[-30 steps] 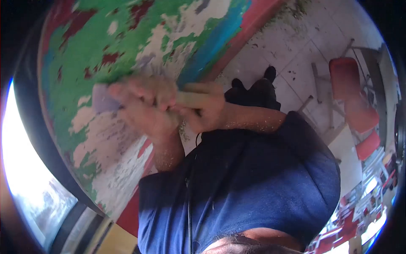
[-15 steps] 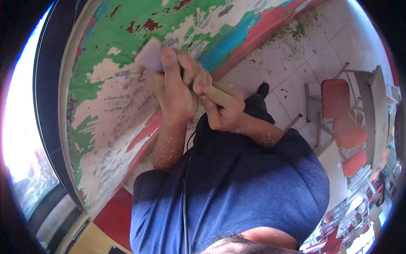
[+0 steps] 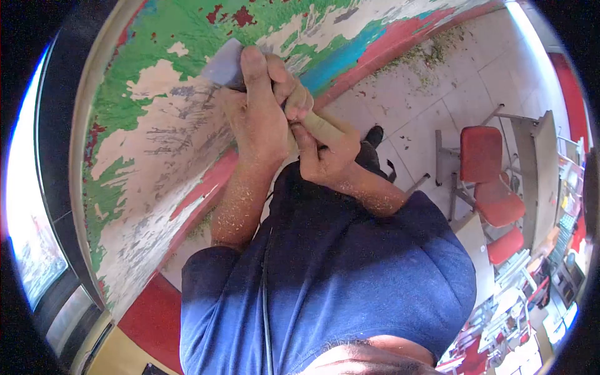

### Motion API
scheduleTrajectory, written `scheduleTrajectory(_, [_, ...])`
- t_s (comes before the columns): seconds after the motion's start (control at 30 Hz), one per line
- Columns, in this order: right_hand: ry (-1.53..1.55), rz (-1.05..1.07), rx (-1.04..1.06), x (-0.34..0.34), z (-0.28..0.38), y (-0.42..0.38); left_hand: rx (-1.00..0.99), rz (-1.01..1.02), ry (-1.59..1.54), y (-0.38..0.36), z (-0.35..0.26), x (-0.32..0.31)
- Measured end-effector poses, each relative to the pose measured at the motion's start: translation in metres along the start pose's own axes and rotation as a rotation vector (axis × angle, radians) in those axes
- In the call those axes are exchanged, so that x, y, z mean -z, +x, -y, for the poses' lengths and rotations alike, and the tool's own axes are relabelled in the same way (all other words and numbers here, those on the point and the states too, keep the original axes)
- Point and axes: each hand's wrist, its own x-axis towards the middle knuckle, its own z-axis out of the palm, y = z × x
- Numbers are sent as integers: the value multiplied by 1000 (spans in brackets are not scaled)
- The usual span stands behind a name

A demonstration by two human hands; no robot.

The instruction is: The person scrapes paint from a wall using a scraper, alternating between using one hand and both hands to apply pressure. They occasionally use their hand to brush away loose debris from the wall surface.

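A paint scraper with a wide, pale grey blade (image 3: 226,64) lies against the peeling painted wall (image 3: 181,119). My left hand (image 3: 259,119) is closed around the scraper close to the blade, its thumb stretched along the top. Farther back, my right hand (image 3: 328,153) is closed at the rear end of the scraper, right beside the left fingers. The fingers hide most of the handle. Green paint surrounds bare, scratched plaster at the blade. Pale flakes and dust cling to both forearms.
Paint chips (image 3: 431,56) litter the tiled floor (image 3: 431,119) along the wall's foot. To the right stand red chairs (image 3: 481,153) and a desk (image 3: 540,181), with stacked furniture behind. A dark window frame (image 3: 65,162) borders the wall at left. A dark shoe (image 3: 374,135) shows below.
The scraper blade sits slightly higher on the wall in view, with both hands still closed around the tool. The whole view has shifted a little, and the blade looks sharper.
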Motion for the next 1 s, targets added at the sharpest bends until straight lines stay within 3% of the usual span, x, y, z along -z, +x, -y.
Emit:
scheduleTrajectory(0.07, [40, -85, 15, -5, 3, 0, 17, -15, -38, -4, -2, 0])
scheduleTrajectory(0.17, [41, -50, -10, -4, 3, -5, -50, 122, -48, -3, 17, 17])
scheduleTrajectory(0.47, [24, 68, 4, 5, 3, -5, 9, -14, -48, -5, 9, 7])
scheduleTrajectory(0.87, [89, 39, -15, -3, 5, 2, 27, 56, -160, -5, 2, 8])
scheduleTrajectory(1.0, [71, 32, -6, -6, 2, 7, -70, 14, 29, 0, 6, 11])
